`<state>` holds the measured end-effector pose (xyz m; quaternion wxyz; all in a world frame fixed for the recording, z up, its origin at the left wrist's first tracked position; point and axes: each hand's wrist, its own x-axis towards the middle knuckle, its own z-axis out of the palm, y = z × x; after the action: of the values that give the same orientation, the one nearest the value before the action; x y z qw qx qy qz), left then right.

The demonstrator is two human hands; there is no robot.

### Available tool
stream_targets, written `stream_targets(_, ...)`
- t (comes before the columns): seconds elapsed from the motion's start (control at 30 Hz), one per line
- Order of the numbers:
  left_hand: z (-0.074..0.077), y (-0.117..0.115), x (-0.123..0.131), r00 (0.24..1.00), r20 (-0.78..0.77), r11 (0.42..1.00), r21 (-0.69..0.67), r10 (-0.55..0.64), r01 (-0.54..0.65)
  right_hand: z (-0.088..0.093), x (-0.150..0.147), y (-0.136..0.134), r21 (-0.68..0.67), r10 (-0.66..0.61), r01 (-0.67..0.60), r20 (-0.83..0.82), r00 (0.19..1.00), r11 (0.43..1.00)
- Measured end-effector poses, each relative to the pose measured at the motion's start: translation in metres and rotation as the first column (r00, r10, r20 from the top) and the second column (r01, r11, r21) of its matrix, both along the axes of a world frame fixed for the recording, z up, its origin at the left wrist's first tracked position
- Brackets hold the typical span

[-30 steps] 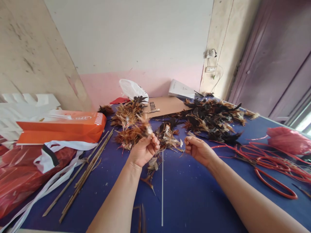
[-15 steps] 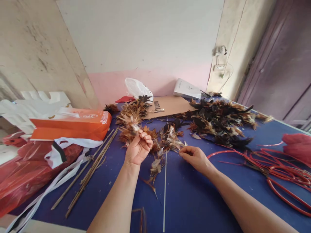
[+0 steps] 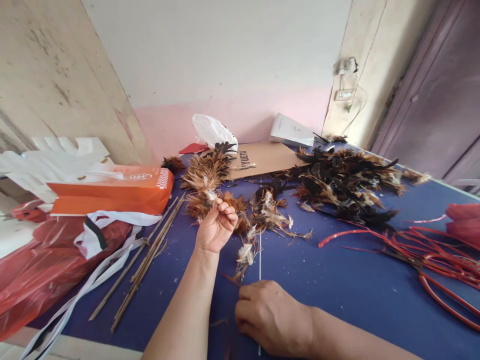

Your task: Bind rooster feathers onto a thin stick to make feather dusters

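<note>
My left hand (image 3: 217, 225) is closed in a pinch at the lower end of a brown and black feather bundle (image 3: 206, 172), which fans out away from me. My right hand (image 3: 268, 312) is low over the table near the white line, its fingers curled in; whatever they hold is hidden. Just beyond it lie loose pale feathers (image 3: 245, 254). A small pile of brown, white and black feathers (image 3: 267, 207) sits to the right of my left hand. A thin, faint brown strip (image 3: 227, 330) shows left of my right hand.
A large dark feather heap (image 3: 341, 187) covers the back right of the blue table (image 3: 318, 300). Red strips (image 3: 438, 250) and red-handled scissors (image 3: 431, 287) lie at right. Thin sticks (image 3: 148, 262), an orange bag (image 3: 108, 195) and red plastic (image 3: 71, 265) are at left; flat cardboard (image 3: 268, 157) lies behind.
My right hand has moved left and toward me, from beside the small feather pile to the table's near middle, and its fingers have curled. My left hand has stayed on the feather bundle.
</note>
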<state>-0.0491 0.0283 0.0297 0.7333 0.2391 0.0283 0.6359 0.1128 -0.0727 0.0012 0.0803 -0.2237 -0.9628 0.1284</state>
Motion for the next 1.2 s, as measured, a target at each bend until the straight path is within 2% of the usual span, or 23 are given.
stream_targets(0.1, 0.002, -0.001, 0.0, 1.0, 0.015, 1.0, -0.001, -0.016, 0.016, 0.004, 0.012, 0.017, 0.014, -0.121, 0.121, -0.029, 0.992, 0.993)
stream_targets(0.17, 0.003, -0.002, 0.001, 1.0, 0.019, 1.0, -0.007, -0.016, 0.016, 0.005, 0.026, 0.035, -0.004, -0.272, 0.274, -0.111, 0.956, 0.962)
stream_targets(0.3, 0.002, -0.002, 0.003, 1.0, 0.003, 0.999, -0.038, -0.006, 0.006, -0.001, 0.058, 0.072, -0.085, -0.527, 0.528, -0.302, 0.795, 0.845)
stream_targets(0.37, 0.0, -0.001, 0.004, 1.0, -0.012, 0.999, -0.051, -0.008, 0.007, -0.002, 0.065, 0.078, -0.141, -0.597, 0.593, -0.376, 0.708, 0.792)
stream_targets(0.4, 0.0, -0.001, 0.005, 1.0, -0.015, 0.999, -0.051, -0.011, 0.01, 0.001, 0.065, 0.075, -0.173, -0.598, 0.583, -0.398, 0.696, 0.794)
stream_targets(0.47, -0.002, 0.0, 0.005, 1.0, -0.013, 0.999, -0.044, -0.025, 0.025, 0.011, 0.057, 0.06, -0.235, -0.5, 0.442, -0.412, 0.762, 0.866)
stream_targets(0.5, -0.003, 0.0, 0.005, 0.999, -0.008, 0.999, -0.039, -0.032, 0.031, 0.017, 0.05, 0.049, -0.26, -0.386, 0.302, -0.395, 0.834, 0.917)
stream_targets(0.53, -0.003, 0.001, 0.004, 0.999, -0.003, 0.999, -0.037, -0.036, 0.035, 0.024, 0.043, 0.038, -0.281, -0.266, 0.164, -0.379, 0.886, 0.946)
stream_targets(0.6, -0.004, 0.001, 0.004, 0.999, 0.003, 0.998, -0.042, -0.039, 0.039, 0.033, 0.026, 0.016, -0.288, -0.057, -0.033, -0.296, 0.953, 0.957)
stream_targets(0.63, -0.004, 0.001, 0.004, 0.999, 0.006, 0.998, -0.045, -0.04, 0.04, 0.034, 0.019, 0.007, -0.26, 0.002, -0.068, -0.247, 0.969, 0.963)
stream_targets(0.73, -0.003, 0.001, 0.005, 0.999, 0.012, 0.997, -0.051, -0.049, 0.05, 0.027, 0.003, -0.006, -0.138, 0.066, -0.079, -0.099, 0.993, 0.987)
stream_targets(0.9, -0.002, -0.001, 0.008, 0.999, -0.009, 0.997, -0.064, -0.053, 0.053, 0.006, -0.009, -0.004, 0.06, 0.092, -0.093, 0.025, 0.995, 0.994)
stream_targets(1.0, 0.003, -0.002, 0.009, 0.998, -0.042, 0.997, -0.062, -0.042, 0.04, 0.011, 0.0, 0.01, 0.196, -0.028, 0.015, 0.064, 0.998, 0.98)
stream_targets(1.07, 0.009, -0.004, 0.009, 0.997, -0.071, 0.998, -0.052, -0.036, 0.032, 0.019, 0.017, 0.028, 0.251, -0.22, 0.196, 0.069, 0.973, 0.948)
stream_targets(1.1, 0.013, -0.005, 0.01, 0.995, -0.091, 0.998, -0.051, -0.03, 0.026, 0.024, 0.029, 0.039, 0.262, -0.337, 0.31, 0.064, 0.939, 0.914)
stream_targets(1.13, 0.016, -0.005, 0.011, 0.993, -0.113, 0.998, -0.052, -0.024, 0.018, 0.029, 0.042, 0.05, 0.269, -0.47, 0.441, 0.053, 0.881, 0.856)
stream_targets(1.2, 0.02, -0.006, 0.014, 0.986, -0.166, 0.998, -0.062, -0.018, 0.007, 0.036, 0.068, 0.072, 0.253, -0.672, 0.648, 0.011, 0.74, 0.718)
